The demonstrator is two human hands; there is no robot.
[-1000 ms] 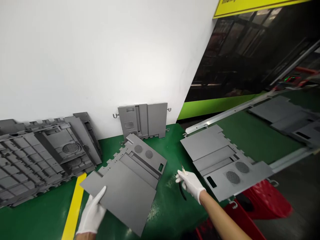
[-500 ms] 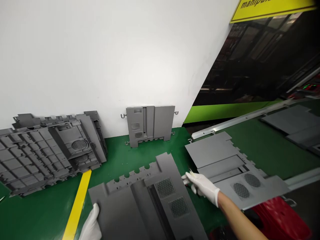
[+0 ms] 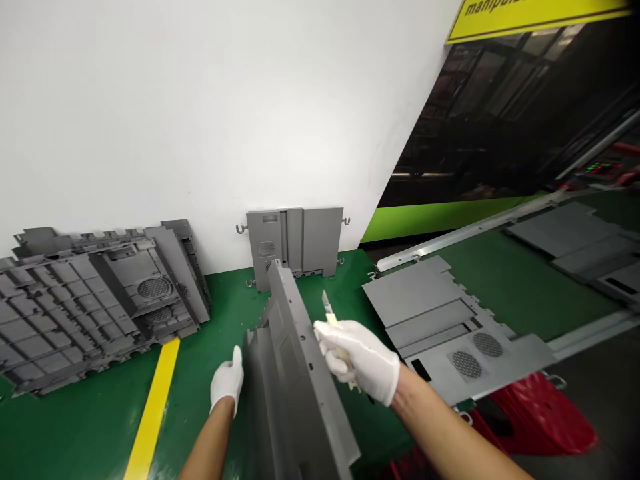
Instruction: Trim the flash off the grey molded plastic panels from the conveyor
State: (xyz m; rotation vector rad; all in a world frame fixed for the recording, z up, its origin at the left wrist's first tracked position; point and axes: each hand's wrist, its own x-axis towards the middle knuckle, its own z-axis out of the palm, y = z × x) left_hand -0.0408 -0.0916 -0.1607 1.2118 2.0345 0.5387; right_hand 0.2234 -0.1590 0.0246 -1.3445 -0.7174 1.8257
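You have the gray panel (image 3: pixel 290 380) tilted steeply over the near middle of the green worktop (image 3: pixel 227 303), between your gloves. Your right hand (image 3: pixel 360 360) has its fingers wrapped round the knife (image 3: pixel 331 319), blade pointing to the far side; keep that tip off the panel's face and away from your left hand (image 3: pixel 227 383). That one is left of the panel, thumb raised; whether its fingers grip anything I cannot tell. Firm support there should keep the panel from tipping
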